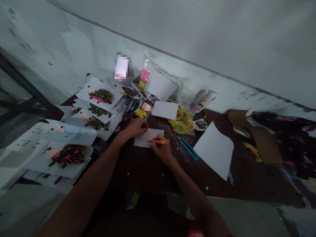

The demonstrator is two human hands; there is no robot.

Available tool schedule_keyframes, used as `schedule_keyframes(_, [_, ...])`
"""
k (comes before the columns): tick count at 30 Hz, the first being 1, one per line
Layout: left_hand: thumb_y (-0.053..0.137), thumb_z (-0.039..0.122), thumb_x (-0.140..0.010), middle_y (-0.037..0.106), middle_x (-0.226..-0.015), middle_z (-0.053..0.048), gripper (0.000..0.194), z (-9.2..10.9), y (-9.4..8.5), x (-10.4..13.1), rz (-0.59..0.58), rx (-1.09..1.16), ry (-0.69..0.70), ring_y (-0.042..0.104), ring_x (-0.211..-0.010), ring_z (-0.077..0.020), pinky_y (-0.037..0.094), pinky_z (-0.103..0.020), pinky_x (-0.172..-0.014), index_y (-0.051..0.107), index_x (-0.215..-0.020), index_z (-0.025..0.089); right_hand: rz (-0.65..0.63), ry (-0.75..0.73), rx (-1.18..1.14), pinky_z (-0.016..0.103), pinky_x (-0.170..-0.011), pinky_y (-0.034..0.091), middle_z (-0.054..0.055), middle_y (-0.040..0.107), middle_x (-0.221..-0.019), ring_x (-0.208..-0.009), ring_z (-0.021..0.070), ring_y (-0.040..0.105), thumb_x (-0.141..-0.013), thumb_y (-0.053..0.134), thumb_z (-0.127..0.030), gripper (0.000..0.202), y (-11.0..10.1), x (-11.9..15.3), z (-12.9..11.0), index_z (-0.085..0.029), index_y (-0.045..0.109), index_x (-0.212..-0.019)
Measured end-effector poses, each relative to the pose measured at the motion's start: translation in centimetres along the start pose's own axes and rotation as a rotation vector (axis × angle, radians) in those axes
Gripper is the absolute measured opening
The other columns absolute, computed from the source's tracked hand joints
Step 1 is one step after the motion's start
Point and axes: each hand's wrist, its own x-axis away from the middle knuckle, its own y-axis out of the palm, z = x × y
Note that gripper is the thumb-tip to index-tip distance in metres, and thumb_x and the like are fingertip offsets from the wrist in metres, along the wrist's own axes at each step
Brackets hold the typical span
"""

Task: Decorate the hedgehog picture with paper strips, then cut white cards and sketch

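A small white sheet of paper (138, 141) lies on the dark table, with an orange line drawing (148, 135) of a rounded, striped shape on it. My left hand (137, 127) rests at its upper left edge, fingers curled and pressed onto the paper; their tips are partly hidden. In my right hand (162, 147) is an orange marker (158, 142), its tip touching the drawing. Right of that hand lie blue-handled scissors (189, 149). Just beyond my left hand is a yellow piece (141, 113) of unclear kind.
Stacked pictures of hedgehogs (101, 95) cover the left side. Behind are a blank white card (165, 109), a yellow plastic bag (182, 121) and a clear bag (185, 93) by the wall. A large white sheet (214, 149), a yellow tool (253, 151) and dark floral cloth (288, 131) lie rightward.
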Motion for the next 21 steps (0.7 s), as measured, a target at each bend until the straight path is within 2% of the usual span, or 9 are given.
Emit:
schedule_keyframes(4, [0.063, 0.020, -0.077, 0.077, -0.089, -0.006, 0.017, -0.2, 0.1, -0.1, 0.001, -0.003, 0.004, 0.068, -0.085, -0.0204, 0.049, -0.029, -0.079, 0.077, -0.086, 0.019, 0.129, 0.004, -0.031, 0.024, -0.056, 0.047, 0.000, 0.064, -0.068, -0.060, 0.0143, 0.063, -0.086, 0.054, -0.027, 0.013, -0.3, -0.5, 0.5, -0.023, 0.054, -0.073])
schedule_keyframes(7, [0.063, 0.020, -0.077, 0.077, -0.089, -0.006, 0.017, -0.2, 0.1, -0.1, 0.000, -0.002, 0.004, 0.068, -0.085, -0.0205, 0.049, -0.030, -0.079, 0.077, -0.086, 0.019, 0.209, 0.023, -0.002, 0.025, -0.059, 0.049, 0.000, 0.065, -0.069, -0.062, 0.0150, 0.065, -0.088, 0.055, -0.028, 0.014, -0.5, -0.9, 1.0, -0.023, 0.055, -0.075])
schedule_keyframes(21, [0.062, 0.020, -0.078, 0.077, -0.089, -0.007, 0.019, -0.1, 0.1, -0.1, -0.008, 0.007, 0.001, 0.068, -0.085, -0.0210, 0.048, -0.030, -0.079, 0.078, -0.088, 0.018, 0.068, 0.047, 0.011, 0.026, -0.061, 0.049, 0.002, 0.067, -0.072, -0.064, 0.0156, 0.067, -0.095, 0.057, -0.038, 0.019, -0.1, -0.9, 1.6, -0.021, 0.061, -0.086])
